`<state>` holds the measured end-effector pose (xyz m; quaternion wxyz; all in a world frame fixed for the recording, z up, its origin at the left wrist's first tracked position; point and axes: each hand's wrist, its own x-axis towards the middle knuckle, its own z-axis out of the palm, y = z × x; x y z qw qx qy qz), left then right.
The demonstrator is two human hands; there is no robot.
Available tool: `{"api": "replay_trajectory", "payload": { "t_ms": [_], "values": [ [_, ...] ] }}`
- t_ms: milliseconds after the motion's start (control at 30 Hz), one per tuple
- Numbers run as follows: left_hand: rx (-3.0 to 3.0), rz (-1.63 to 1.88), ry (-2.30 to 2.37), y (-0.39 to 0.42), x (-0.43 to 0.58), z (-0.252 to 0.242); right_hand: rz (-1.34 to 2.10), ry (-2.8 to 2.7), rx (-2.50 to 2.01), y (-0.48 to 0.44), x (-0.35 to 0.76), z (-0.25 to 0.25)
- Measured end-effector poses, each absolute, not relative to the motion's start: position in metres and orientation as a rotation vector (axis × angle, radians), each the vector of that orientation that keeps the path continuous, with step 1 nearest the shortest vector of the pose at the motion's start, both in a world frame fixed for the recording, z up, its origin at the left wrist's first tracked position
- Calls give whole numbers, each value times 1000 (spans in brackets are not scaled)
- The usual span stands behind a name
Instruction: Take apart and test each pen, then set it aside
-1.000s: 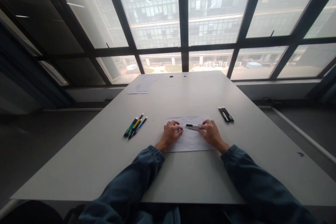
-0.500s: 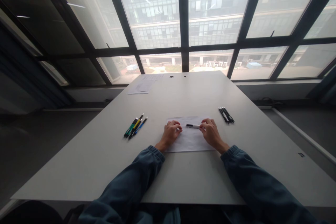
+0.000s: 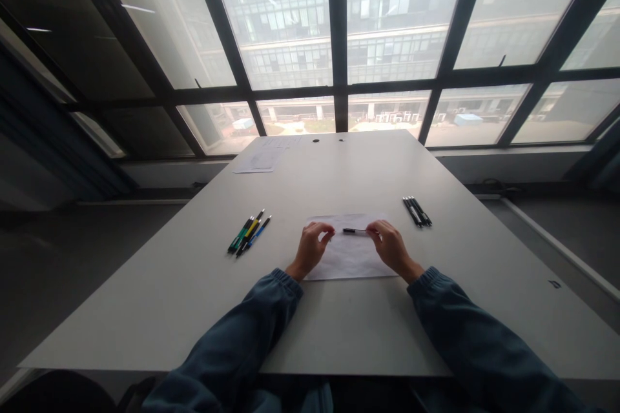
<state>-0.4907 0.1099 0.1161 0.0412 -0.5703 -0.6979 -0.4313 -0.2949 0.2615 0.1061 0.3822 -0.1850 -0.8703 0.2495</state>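
Note:
My right hand [image 3: 389,245] pinches the right end of a pen [image 3: 349,230] above the white paper sheet [image 3: 351,264]. The pen lies nearly level, its black end pointing left toward my other hand. My left hand [image 3: 314,246] is closed in a pinch over the left part of the sheet, a short gap away from the pen's black end. Whatever sits between its fingertips is too small to make out. To the left lies a loose group of green, yellow and blue pens [image 3: 249,233]. On the right, several black pens [image 3: 417,211] rest side by side.
The white table [image 3: 339,329] reaches to the window wall. Printed papers [image 3: 260,159] lie at its far left, and two small dark spots are near the far edge. A small dark mark [image 3: 555,284] shows near the right edge.
My left fingers have shifted slightly and are pinched more upright. My right fingers have moved slightly left along the pen, whose part beside the black end now looks thinner.

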Motion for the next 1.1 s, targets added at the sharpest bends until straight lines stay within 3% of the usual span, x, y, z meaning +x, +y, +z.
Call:
{"api": "replay_trajectory", "payload": {
  "t_ms": [233, 1100],
  "values": [
    [-1856, -1451, -2116, 110, -486, 120, 644, -2268, -434, 257, -295, 111],
    [-1928, -1433, -2045, 109, -483, 121, 741, -2297, -337, 252, -295, 114]
  ]
}}
